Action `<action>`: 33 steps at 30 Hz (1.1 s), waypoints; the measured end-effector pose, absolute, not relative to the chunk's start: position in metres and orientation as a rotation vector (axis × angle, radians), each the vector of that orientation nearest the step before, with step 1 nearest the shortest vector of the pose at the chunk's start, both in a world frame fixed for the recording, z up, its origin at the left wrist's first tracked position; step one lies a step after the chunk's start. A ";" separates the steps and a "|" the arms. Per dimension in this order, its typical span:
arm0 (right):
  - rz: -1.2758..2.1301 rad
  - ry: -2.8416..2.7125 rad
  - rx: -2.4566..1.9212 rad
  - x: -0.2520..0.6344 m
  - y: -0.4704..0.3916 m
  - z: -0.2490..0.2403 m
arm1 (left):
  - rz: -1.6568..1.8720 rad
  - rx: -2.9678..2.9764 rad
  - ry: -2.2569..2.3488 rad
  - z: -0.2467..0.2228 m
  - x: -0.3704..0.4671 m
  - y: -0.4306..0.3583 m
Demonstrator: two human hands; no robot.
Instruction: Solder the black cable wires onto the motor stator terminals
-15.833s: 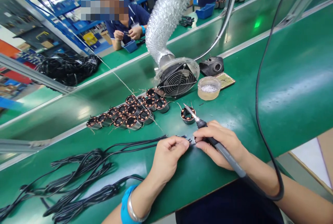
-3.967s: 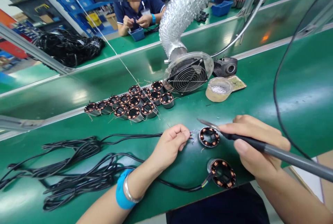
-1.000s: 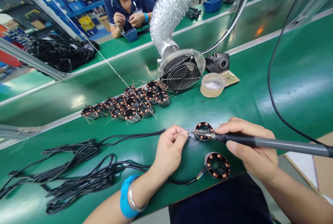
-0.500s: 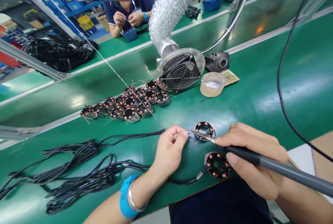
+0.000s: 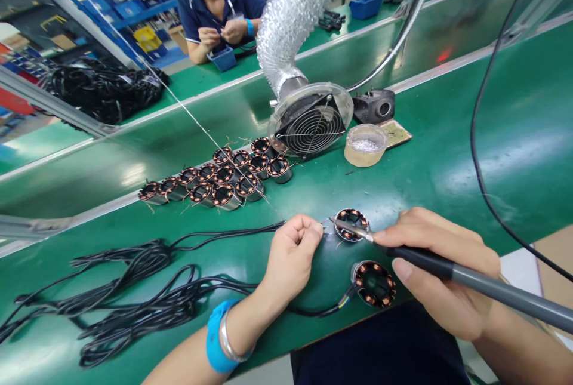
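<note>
My left hand [image 5: 295,248] is closed in a pinch around the end of a black cable [image 5: 233,231], whose thin wires poke out beyond the fingertips. My right hand [image 5: 441,268] grips a soldering iron [image 5: 418,261] like a pen. Its metal tip points left, close to those wires; whether it touches them I cannot tell. Just behind the tip, a stator ring with copper windings [image 5: 344,216] lies on the green bench, partly covered by the iron. Nearer to me rests a second stator [image 5: 374,285], with another black cable [image 5: 320,313] joined to its left side.
Several stators [image 5: 226,195] stand in rows at the back left. A fan with a silver duct [image 5: 284,27], a round tub [image 5: 366,146] and an iron holder [image 5: 376,105] sit behind. Coiled cables [image 5: 143,316] cover the left; a cord [image 5: 477,152] hangs right. A co-worker [image 5: 219,21] sits opposite.
The iron and my right hand have shifted slightly, with the tip a little higher. The hanging cord has swung a bit left. My left hand has hardly moved.
</note>
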State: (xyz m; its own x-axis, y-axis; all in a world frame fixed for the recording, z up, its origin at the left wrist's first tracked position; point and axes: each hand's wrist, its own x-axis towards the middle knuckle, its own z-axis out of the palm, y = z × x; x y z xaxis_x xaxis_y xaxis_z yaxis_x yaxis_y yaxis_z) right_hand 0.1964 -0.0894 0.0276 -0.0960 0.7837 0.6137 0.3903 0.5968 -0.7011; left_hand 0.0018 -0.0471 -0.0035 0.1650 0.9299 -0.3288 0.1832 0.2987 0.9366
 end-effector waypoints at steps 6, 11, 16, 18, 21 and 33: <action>0.434 -1.700 -0.987 0.195 -0.088 0.027 | 0.752 1.164 1.296 -0.004 0.000 -0.049; 0.426 -1.710 -0.972 0.195 -0.086 0.024 | 0.742 1.163 1.284 -0.004 0.001 -0.049; 0.395 -1.689 -1.031 0.189 -0.078 0.008 | 0.690 1.160 1.201 -0.003 -0.002 -0.049; 0.396 -1.732 -1.039 0.185 -0.071 0.001 | 0.656 1.173 1.134 -0.003 -0.005 -0.048; 0.429 -1.852 -0.937 0.178 -0.059 -0.007 | 0.629 1.227 1.045 -0.005 -0.010 -0.046; 0.396 -1.887 -0.853 0.175 -0.064 -0.011 | 0.491 1.663 1.096 0.010 -0.021 -0.041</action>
